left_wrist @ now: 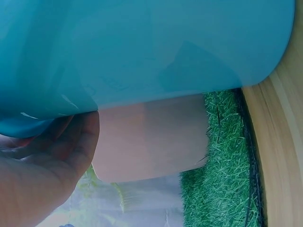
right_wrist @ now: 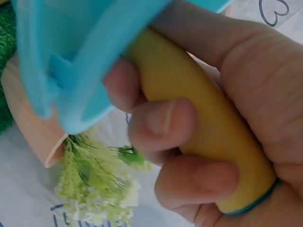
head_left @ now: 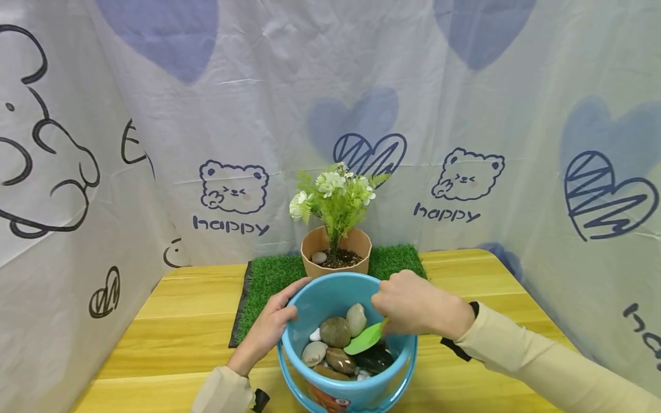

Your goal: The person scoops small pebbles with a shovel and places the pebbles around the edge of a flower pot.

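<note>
A blue bucket [head_left: 335, 281] stands at the front of the table with several smooth stones [head_left: 335, 331] inside, brown, grey, white and black. My left hand [head_left: 271, 321] grips the bucket's rim on the left, thumb over the edge. In the left wrist view its fingers lie against the outer wall. My right hand [head_left: 413, 304] reaches over the right rim and holds a small trowel by its yellow handle [right_wrist: 199, 127], fingers curled round it. The trowel's green blade [head_left: 364, 339] dips among the stones; nothing is clearly seen lying on it.
Behind the bucket, a peach flowerpot [head_left: 310, 245] holds soil, one pale stone [head_left: 319, 257] and a plant with white flowers [head_left: 335, 195]. It stands on a green grass mat [head_left: 273, 281]. The bucket's handle [head_left: 299, 396] hangs down at the front. Printed cloth surrounds the wooden table [head_left: 196, 321].
</note>
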